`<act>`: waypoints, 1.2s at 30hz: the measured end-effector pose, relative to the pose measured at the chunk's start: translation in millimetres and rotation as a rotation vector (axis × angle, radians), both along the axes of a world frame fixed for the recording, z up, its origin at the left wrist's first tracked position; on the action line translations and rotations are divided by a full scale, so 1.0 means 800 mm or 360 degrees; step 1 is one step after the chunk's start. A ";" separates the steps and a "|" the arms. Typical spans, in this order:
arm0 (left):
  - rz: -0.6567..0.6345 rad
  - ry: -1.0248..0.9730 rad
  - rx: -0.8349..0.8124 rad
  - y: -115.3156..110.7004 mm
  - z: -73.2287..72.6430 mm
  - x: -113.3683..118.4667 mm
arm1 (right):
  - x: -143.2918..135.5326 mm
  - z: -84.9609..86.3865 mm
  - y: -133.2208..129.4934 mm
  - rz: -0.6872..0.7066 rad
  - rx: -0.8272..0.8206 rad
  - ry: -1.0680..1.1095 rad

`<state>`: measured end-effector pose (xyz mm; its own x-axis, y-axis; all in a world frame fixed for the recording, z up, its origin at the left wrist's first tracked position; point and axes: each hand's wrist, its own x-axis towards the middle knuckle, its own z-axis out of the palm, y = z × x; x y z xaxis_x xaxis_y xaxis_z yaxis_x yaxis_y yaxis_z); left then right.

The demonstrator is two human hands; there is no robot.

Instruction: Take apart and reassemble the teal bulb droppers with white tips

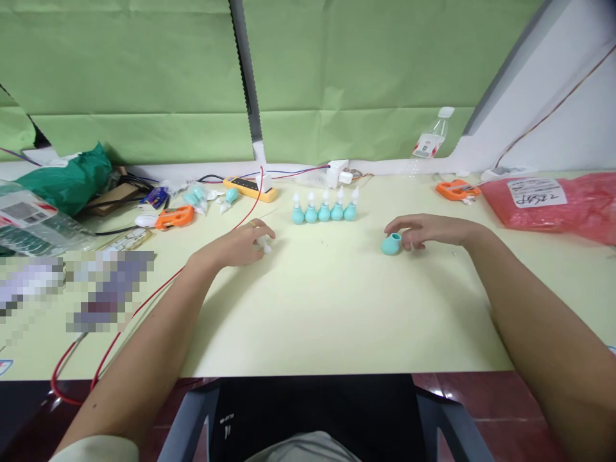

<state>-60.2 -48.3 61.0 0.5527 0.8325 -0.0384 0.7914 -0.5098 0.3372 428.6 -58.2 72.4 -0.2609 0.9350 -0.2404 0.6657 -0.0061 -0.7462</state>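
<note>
At centre left, my left hand [244, 244] has its fingers curled at a small white nozzle [264, 244], which shows beside the fingertips. Over on the right, the fingers of my right hand [423, 231] are bent around the side of a teal bulb [391, 244] with an open top, tilted on the table. Between the hands and farther back, several teal bulbs with white nozzles [324, 210] stand upright in a row.
Behind the row are a white plug adapter [337, 173] and a yellow power strip [250, 188]. A red cable [158, 290] crosses the left side. Orange tools [174, 217], a clear bottle [430, 138] and a red plastic package [553, 204] lie around.
</note>
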 end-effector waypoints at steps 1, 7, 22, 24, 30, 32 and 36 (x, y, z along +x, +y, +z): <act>0.0009 -0.0017 -0.0018 0.000 -0.003 0.002 | -0.002 0.005 -0.003 0.0108 -0.0165 -0.0025; -0.0090 -0.0170 -0.0066 0.006 -0.016 0.016 | -0.019 0.006 -0.002 0.0355 -0.0294 -0.0056; -0.0485 -0.0350 -0.0233 -0.031 -0.005 0.141 | -0.129 -0.051 -0.024 0.0345 0.0698 0.0302; -0.0474 -0.0359 -0.0244 -0.032 -0.012 0.147 | -0.140 -0.065 -0.027 0.0308 0.0833 0.0291; -0.0434 -0.0377 -0.0279 -0.032 -0.020 0.133 | -0.150 -0.085 -0.025 0.0200 0.1044 0.0279; -0.0452 -0.0391 -0.0287 -0.034 -0.018 0.127 | -0.150 -0.086 -0.025 0.0221 0.1065 0.0253; -0.0487 -0.0417 -0.0232 -0.041 -0.014 0.123 | -0.150 -0.087 -0.026 0.0265 0.1109 0.0199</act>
